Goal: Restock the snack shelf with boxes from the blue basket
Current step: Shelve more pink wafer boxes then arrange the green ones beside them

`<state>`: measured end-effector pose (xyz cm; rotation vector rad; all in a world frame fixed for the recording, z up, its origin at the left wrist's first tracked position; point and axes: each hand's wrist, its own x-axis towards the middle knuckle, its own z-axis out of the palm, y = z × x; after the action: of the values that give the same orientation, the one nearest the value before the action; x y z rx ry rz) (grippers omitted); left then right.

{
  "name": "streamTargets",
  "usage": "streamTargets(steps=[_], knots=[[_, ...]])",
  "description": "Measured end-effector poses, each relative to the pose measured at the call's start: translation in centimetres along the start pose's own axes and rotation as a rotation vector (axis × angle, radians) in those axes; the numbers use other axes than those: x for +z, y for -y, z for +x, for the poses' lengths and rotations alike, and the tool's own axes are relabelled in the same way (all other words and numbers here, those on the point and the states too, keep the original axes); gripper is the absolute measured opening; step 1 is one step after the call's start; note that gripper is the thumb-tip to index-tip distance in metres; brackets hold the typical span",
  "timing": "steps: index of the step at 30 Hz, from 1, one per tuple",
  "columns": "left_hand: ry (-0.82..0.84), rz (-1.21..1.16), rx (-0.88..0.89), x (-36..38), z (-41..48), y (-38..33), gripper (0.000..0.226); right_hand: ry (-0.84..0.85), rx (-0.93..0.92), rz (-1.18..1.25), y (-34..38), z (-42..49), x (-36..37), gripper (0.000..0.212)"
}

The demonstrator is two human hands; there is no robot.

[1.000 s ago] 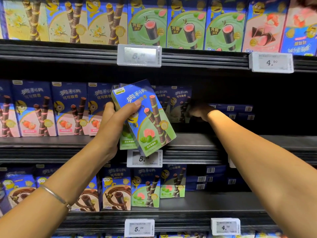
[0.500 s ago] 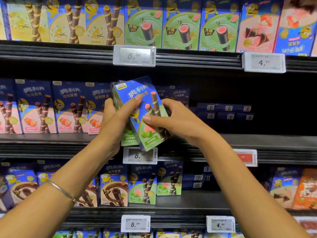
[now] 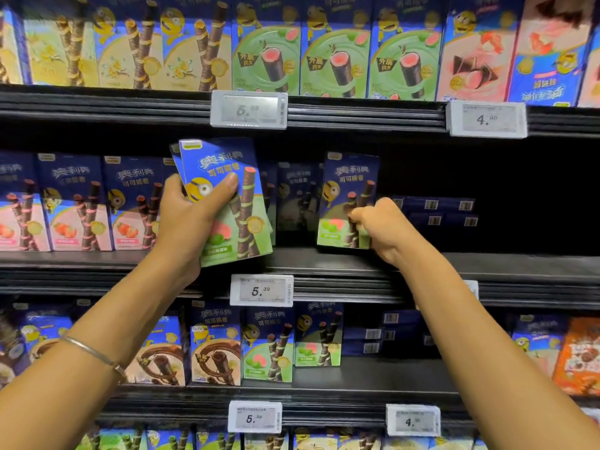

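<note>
My left hand (image 3: 194, 219) grips a small stack of blue-and-green snack boxes (image 3: 227, 203) in front of the middle shelf (image 3: 324, 261), thumb across the front box. My right hand (image 3: 383, 228) pinches the lower right part of one more blue-and-green box (image 3: 347, 190), which stands upright on the middle shelf, to the right of the stack. Whether that box rests fully on the shelf board cannot be told. The blue basket is out of view.
Strawberry-flavour boxes (image 3: 78, 203) fill the middle shelf's left side. Flat-lying blue boxes (image 3: 435, 212) sit deep at the right, with dark open room around them. Price tags (image 3: 261, 290) hang on the shelf rails. Full rows of boxes stand on the shelves above and below.
My right hand took one box from the stack in my left hand and moved it right, standing it on the middle shelf. The left hand's stack turned more upright.
</note>
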<state>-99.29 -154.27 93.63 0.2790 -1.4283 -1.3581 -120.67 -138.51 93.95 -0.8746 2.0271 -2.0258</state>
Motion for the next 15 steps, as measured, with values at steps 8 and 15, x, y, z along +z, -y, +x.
streamTargets(steps=[8, 15], knots=[[-0.004, -0.043, -0.015, -0.1, -0.1, -0.7, 0.06, 0.104, 0.063, -0.523, -1.4, 5.3, 2.4, 0.04], [0.004, -0.028, -0.04, 0.2, -0.2, 0.0, 0.056, 0.025, -0.105, -0.889, -0.7, 7.1, 5.8, 0.057]])
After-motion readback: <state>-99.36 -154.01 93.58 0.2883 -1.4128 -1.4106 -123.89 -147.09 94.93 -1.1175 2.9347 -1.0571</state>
